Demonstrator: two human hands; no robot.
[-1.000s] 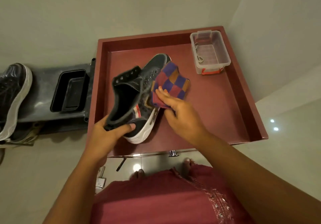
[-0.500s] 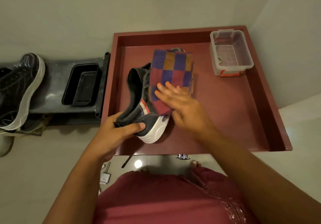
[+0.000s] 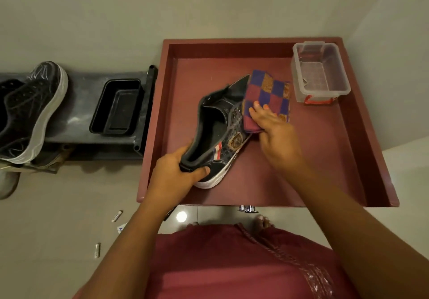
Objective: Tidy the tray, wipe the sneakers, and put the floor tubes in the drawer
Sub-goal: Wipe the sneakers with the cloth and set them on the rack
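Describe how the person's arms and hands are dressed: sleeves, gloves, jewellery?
Both forearms are bare as far as the view shows; no sleeve reaches them. The left hand and right hand wear no gloves, and no rings, watch or bangles show. The right hand's fingernails look painted orange. The garment below is maroon with shiny trim.

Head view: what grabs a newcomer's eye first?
The dark sneaker tipped on its side in the middle of the maroon tray, the left hand gripping its heel. Next, the bright checkered cloth that the right hand presses against the shoe's upper. A clear plastic box sits in the tray's far right corner.
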